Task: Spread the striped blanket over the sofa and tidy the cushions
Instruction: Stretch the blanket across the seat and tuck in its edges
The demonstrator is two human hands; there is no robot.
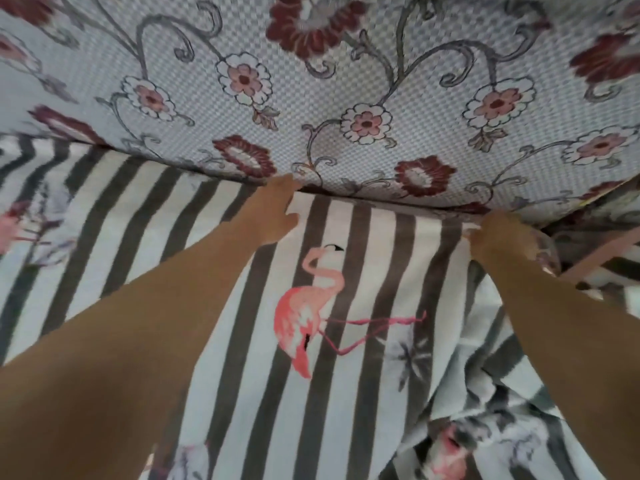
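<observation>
Fingers [287,183] of the left hand [273,216] lie straight, tips pushed into the seam where the striped blanket [221,306] meets the sofa's floral back cushion [329,81], thumb flat on the cloth. Right hand [498,237] has its fingers curled, pinching a fold of the blanket at that same seam, further right. Between both forearms a pink flamingo [308,317] print lies flat on the seat. Rightward and nearer, the blanket bunches in loose wrinkles.
</observation>
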